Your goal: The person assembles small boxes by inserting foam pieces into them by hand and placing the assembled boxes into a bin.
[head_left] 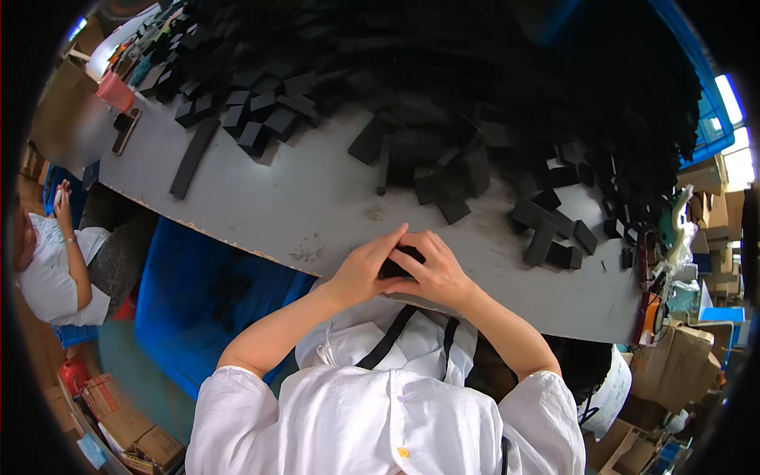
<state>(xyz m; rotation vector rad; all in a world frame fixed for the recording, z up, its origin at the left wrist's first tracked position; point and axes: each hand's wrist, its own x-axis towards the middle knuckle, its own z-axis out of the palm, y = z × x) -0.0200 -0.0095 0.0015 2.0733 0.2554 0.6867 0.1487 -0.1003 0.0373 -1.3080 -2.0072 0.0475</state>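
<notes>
Near the front edge of the grey table, both my hands are curled round a black block [393, 269], which shows only partly between the fingers. My left hand [360, 269] grips it from the left and my right hand [437, 269] from the right, their fingertips meeting above it. Loose black blocks [451, 178] lie just beyond my hands, and more black blocks [546, 237] are to the right. Farther left sit several small black blocks [265, 119] and one long black strip [194, 158].
A large dark heap [507, 55] covers the far side of the grey table [261, 198]. Below its left edge stands a blue bin [170, 317]. A person in white [67, 269] sits at the left. Cardboard boxes [677, 364] stand at the right.
</notes>
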